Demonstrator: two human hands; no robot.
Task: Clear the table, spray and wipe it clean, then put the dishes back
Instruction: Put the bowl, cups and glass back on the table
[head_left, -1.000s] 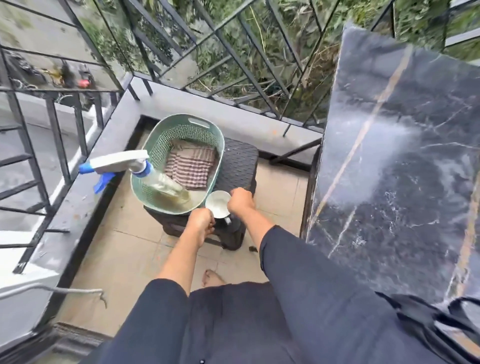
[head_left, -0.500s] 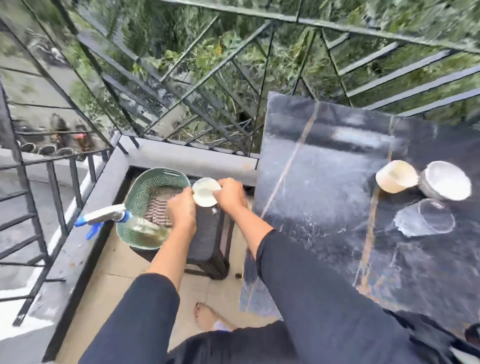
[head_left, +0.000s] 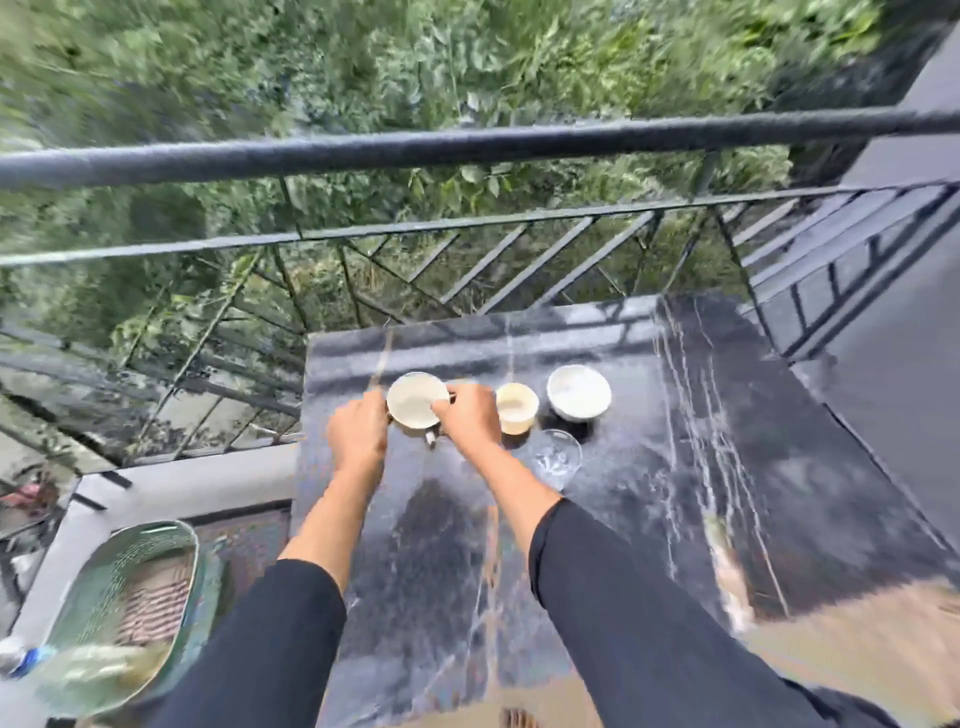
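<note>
Both hands hold a white cup (head_left: 415, 399) over the far part of the black marble table (head_left: 727, 493). My left hand (head_left: 358, 434) grips its left side and my right hand (head_left: 467, 418) grips its right rim. I cannot tell whether the cup touches the tabletop. To its right stand a cream cup (head_left: 515, 407), a white bowl (head_left: 578, 391) and, nearer me, a clear glass bowl (head_left: 558, 457). The spray bottle (head_left: 78, 667) lies in the green basket (head_left: 104, 582) at lower left, beside a striped cloth (head_left: 156, 605).
A black metal railing (head_left: 467, 148) runs behind the table, with dense greenery beyond. A grey ledge (head_left: 182, 488) borders the balcony at left. The basket sits on a dark stool (head_left: 244, 545) left of the table. The frame is blurred by motion.
Both hands carried the white cup up from the stool and rightward over the table. My view swung from the basket and stool to the tabletop and the dishes on it.
</note>
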